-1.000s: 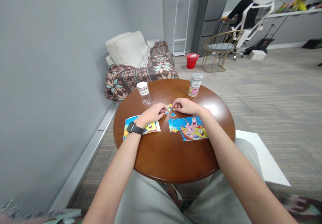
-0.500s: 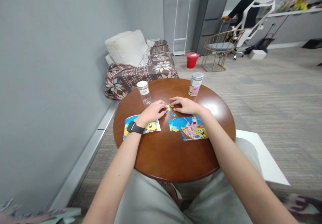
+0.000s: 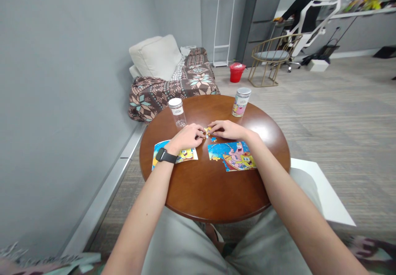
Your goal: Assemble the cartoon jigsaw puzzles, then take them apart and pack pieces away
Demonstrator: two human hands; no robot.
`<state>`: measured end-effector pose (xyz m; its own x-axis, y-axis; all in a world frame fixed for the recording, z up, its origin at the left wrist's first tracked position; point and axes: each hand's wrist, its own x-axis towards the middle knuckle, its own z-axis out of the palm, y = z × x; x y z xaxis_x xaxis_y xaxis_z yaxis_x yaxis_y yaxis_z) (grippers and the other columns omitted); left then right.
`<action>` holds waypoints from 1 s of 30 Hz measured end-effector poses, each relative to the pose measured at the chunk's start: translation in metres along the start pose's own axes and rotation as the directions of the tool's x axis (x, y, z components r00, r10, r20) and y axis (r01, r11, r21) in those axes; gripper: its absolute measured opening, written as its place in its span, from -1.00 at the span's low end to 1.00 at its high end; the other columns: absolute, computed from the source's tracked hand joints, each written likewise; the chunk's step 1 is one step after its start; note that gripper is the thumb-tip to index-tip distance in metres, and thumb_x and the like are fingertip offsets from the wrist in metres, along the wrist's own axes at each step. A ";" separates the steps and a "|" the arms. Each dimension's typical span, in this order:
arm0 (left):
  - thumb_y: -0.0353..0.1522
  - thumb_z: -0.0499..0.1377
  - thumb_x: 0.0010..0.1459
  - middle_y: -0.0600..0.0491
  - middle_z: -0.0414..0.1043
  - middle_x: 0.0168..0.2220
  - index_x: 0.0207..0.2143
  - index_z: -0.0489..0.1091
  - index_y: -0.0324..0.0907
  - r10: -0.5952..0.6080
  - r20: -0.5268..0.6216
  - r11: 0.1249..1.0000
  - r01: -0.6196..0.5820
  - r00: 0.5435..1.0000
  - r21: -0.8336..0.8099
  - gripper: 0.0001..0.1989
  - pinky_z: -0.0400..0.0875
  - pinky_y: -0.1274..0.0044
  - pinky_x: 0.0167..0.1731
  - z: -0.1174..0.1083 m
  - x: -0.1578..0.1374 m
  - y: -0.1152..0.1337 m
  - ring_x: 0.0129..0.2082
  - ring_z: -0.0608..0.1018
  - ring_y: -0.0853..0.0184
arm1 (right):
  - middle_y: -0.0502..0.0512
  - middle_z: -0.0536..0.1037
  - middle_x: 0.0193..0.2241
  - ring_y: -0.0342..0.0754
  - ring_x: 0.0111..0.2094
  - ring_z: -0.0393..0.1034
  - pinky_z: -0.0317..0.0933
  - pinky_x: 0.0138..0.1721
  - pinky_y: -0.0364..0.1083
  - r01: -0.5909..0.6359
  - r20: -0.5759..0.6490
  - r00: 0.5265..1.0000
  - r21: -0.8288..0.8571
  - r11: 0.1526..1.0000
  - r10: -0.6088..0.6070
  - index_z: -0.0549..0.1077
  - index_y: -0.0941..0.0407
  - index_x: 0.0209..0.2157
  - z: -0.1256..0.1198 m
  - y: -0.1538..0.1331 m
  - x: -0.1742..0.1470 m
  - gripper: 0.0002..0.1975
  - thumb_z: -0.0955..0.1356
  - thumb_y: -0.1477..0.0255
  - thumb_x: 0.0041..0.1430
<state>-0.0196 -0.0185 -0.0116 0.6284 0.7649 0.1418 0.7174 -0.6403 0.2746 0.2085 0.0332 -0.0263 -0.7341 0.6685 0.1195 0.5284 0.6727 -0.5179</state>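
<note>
My left hand (image 3: 189, 137), with a black watch on the wrist, reaches over the middle of the table. Its thumb and forefinger are closed at the small heap of jigsaw pieces (image 3: 208, 130), seemingly on a jigsaw piece that they mostly cover. From the other side my right hand (image 3: 229, 130) rests its outstretched fingertips on the heap, thumb apart from them. A blue jigsaw piece (image 3: 213, 139) lies just below that hand. Closer to me is a partly assembled jigsaw puzzle (image 3: 235, 155) with cartoon figures. Under my left wrist lies a printed picture sheet (image 3: 187, 154), partly hidden.
On the round wooden table (image 3: 213, 192) stand a clear jar with a white lid (image 3: 177, 112) and a printed jar with a silver lid (image 3: 241, 102). Beyond are a blanket-covered sofa (image 3: 173, 85), a red bin (image 3: 236, 73), a metal-framed chair (image 3: 274, 56) and a seated person (image 3: 305, 11).
My left thumb and forefinger have closed together at the heap, and a blue piece beside them is no longer seen. The right fingers have shifted slightly over the pieces.
</note>
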 end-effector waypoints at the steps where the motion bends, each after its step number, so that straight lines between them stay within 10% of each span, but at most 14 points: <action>1: -0.45 0.09 0.12 0.02 0.49 0.02 -0.21 0.59 -0.09 0.002 0.001 1.000 -0.002 1.000 -0.007 -0.71 0.31 0.33 0.12 0.001 0.000 0.000 0.01 0.47 0.19 | 0.14 0.50 0.11 0.07 0.11 0.41 0.17 0.21 0.03 -0.011 0.001 1.000 -0.001 1.000 0.011 0.63 0.07 -0.15 0.000 0.001 0.001 -0.75 0.35 0.49 0.19; 30: -0.43 0.05 0.21 0.00 0.57 -0.09 -0.20 0.54 -0.15 -0.097 -0.089 0.992 0.104 0.991 0.077 -0.74 0.37 0.38 0.05 0.009 0.005 -0.015 -0.08 0.55 0.23 | 0.15 0.48 0.14 0.10 0.17 0.36 0.17 0.25 0.10 -0.052 -0.064 0.997 -0.112 0.992 0.045 0.61 0.05 -0.07 0.004 0.003 0.003 -0.68 0.30 0.51 0.23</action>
<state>-0.0241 -0.0058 -0.0237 0.5268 0.8264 0.1987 0.7996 -0.5611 0.2139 0.2063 0.0361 -0.0307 -0.6806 0.7172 0.1500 0.6103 0.6682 -0.4255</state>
